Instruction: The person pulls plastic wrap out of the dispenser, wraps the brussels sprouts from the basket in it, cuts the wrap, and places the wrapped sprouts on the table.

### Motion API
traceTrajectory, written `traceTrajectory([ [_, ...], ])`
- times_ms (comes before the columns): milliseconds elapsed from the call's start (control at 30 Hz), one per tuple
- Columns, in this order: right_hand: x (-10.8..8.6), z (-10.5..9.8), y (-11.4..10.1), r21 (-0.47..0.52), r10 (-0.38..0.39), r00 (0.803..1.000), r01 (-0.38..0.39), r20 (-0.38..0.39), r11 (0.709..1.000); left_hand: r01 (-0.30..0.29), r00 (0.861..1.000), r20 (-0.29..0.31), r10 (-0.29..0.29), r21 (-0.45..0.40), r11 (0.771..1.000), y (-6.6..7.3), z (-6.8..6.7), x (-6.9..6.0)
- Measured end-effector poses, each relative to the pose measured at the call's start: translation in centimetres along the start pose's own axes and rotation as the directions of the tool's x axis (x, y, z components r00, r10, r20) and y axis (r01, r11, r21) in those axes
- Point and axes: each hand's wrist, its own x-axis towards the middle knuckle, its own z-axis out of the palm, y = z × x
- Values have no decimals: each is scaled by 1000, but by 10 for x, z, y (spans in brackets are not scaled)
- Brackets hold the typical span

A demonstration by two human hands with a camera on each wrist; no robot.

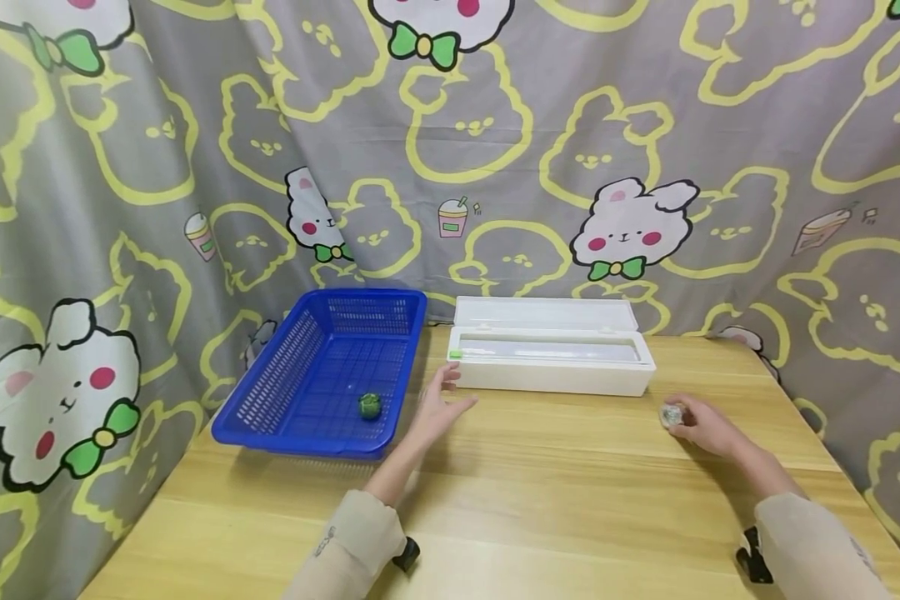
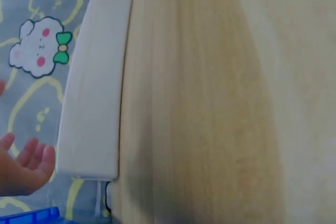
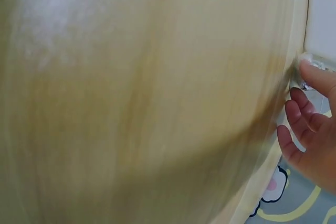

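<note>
Between thumb and fingers, the right hand (image 1: 708, 427) holds a small clear, shiny round object (image 1: 672, 415) above the table, right of the white box. In the right wrist view, the hand (image 3: 315, 129) pinches that object (image 3: 306, 83) at the right edge. The left hand (image 1: 437, 410) holds nothing; its fingers are spread and relaxed between the blue basket (image 1: 228, 427) and the white box (image 1: 555, 379). At the left edge of the left wrist view, the left hand (image 2: 26, 170) is beside the white box (image 2: 94, 87). A small green round item (image 1: 370, 406) lies in the basket.
The white box has its lid (image 1: 546, 313) raised at the back, with a green piece (image 1: 455, 354) at its left end. A patterned curtain (image 1: 495, 150) hangs behind the wooden table (image 1: 555, 492).
</note>
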Motion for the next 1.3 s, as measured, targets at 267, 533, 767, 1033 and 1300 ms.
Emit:
traceTrajectory([
  [267, 1, 1, 3, -41, 27, 1000, -27, 5, 999, 8, 998, -59, -9, -20, 1000, -4, 6, 12],
  [533, 2, -1, 5, -29, -6, 999, 7, 34, 1000, 27, 992, -127, -29, -13, 1000, -5, 13, 22],
  [767, 5, 1, 5, 7, -30, 1000, 30, -7, 1000, 61, 970, -231, -69, -40, 997, -5, 16, 32],
  [1033, 13, -3, -1, 113, 40, 997, -32, -69, 993, 28, 950, -305, -60, -108, 994, -16, 23, 44],
  [1300, 32, -12, -13, 168, 88, 972, -51, -216, 984, 70, 948, -307, -90, -76, 995, -28, 26, 51],
])
